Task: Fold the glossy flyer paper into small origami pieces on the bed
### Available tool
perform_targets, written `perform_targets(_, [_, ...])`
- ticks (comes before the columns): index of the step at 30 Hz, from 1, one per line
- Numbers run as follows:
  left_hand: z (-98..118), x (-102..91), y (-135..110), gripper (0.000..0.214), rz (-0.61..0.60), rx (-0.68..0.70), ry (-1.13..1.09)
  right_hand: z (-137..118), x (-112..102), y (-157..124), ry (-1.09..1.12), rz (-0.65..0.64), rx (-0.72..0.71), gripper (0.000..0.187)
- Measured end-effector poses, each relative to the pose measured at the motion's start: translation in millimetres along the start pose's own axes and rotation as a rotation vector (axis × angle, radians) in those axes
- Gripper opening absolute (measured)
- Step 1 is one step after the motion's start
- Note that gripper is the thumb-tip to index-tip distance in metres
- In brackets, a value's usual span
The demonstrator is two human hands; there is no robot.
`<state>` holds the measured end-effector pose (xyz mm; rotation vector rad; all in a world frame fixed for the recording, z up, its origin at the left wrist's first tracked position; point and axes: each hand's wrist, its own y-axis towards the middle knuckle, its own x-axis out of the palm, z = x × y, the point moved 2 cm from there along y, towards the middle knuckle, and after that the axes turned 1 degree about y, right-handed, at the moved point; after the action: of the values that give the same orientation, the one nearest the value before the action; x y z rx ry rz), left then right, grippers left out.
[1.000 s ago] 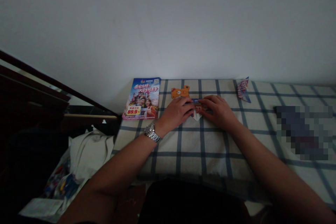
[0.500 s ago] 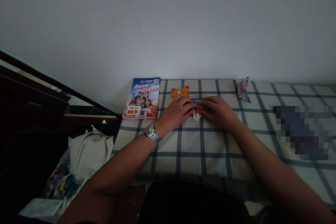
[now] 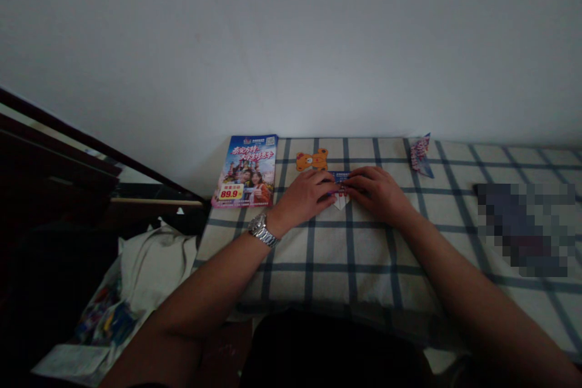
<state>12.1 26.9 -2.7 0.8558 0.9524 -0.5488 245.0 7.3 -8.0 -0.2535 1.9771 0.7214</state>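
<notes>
Between my hands lies a partly folded printed leaflet (image 3: 340, 201), its near end a pale point and its far edge blue with print. My left hand (image 3: 309, 194), with a metal watch (image 3: 264, 230) on the wrist, grips the leaflet's left side with curled fingers. From the right, my right hand (image 3: 375, 191) pinches the paper near its middle, thumb and fingertips together. Both hands hide much of the sheet. Just beyond my left hand is an orange cartoon bear piece (image 3: 312, 160), lying flat.
A stack of colourful flyers (image 3: 248, 173) lies at the table's left end, on the checked cloth (image 3: 291, 279). A folded paper piece (image 3: 421, 156) stands by the wall (image 3: 318, 42). A blurred dark object (image 3: 521, 230) lies at right. A pale bag (image 3: 154, 267) is lower left.
My left fingers have drawn slightly left from the leaflet's middle, so more of its blue printed edge shows. My right hand stays pinched in nearly the same place.
</notes>
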Motion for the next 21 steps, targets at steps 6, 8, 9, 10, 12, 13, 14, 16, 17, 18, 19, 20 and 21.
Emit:
perform_targets(6, [-3.3, -0.1, -2.2, 0.024, 0.009, 0.001, 0.025, -0.9, 0.2, 0.0, -0.007, 0.004, -0.015, 0.022])
perform_targets(8, [-4.4, -1.6, -2.8, 0.025, 0.017, -0.004, 0.056, -2.2, -0.9, -0.1, -0.010, 0.001, -0.014, 0.023])
perform_targets(9, [-4.7, -2.9, -2.9, 0.025, 0.022, -0.012, 0.077, -3.3, -1.6, -0.1, -0.012, 0.002, -0.015, 0.023])
perform_targets(10, [-4.7, -4.5, -3.0, 0.026, 0.025, -0.023, 0.099, -4.6, -2.5, -0.1, -0.014, 0.006, -0.017, 0.023])
perform_targets(12, [-4.0, -8.1, -2.7, 0.027, 0.030, -0.050, 0.137, -7.5, -3.8, 0.1, -0.014, 0.016, -0.029, 0.023])
perform_targets(13, [-3.3, -9.8, -2.5, 0.029, 0.026, -0.062, 0.148, -9.0, -4.2, 0.2, -0.009, 0.021, -0.037, 0.023])
perform_targets(14, [-2.5, -11.2, -2.3, 0.030, 0.021, -0.073, 0.152, -10.3, -4.4, 0.2, 0.001, 0.026, -0.047, 0.023])
perform_targets(16, [-1.0, -12.9, -2.2, 0.032, 0.007, -0.088, 0.144, -12.4, -3.9, 0.0, 0.028, 0.029, -0.067, 0.022])
perform_targets(17, [-0.4, -13.1, -2.4, 0.032, 0.004, -0.094, 0.135, -13.1, -3.5, -0.1, 0.044, 0.028, -0.075, 0.021])
perform_targets(18, [0.0, -12.9, -2.7, 0.032, 0.004, -0.100, 0.124, -13.6, -3.0, -0.2, 0.056, 0.028, -0.082, 0.020])
perform_targets(19, [0.2, -12.4, -3.0, 0.031, 0.007, -0.105, 0.113, -13.9, -2.6, -0.3, 0.065, 0.027, -0.085, 0.019])
perform_targets(20, [0.2, -11.6, -3.4, 0.030, 0.010, -0.108, 0.104, -14.2, -2.3, -0.3, 0.071, 0.026, -0.088, 0.019])
perform_targets(21, [0.0, -10.6, -3.8, 0.029, 0.015, -0.109, 0.095, -14.4, -2.2, -0.3, 0.076, 0.023, -0.090, 0.019])
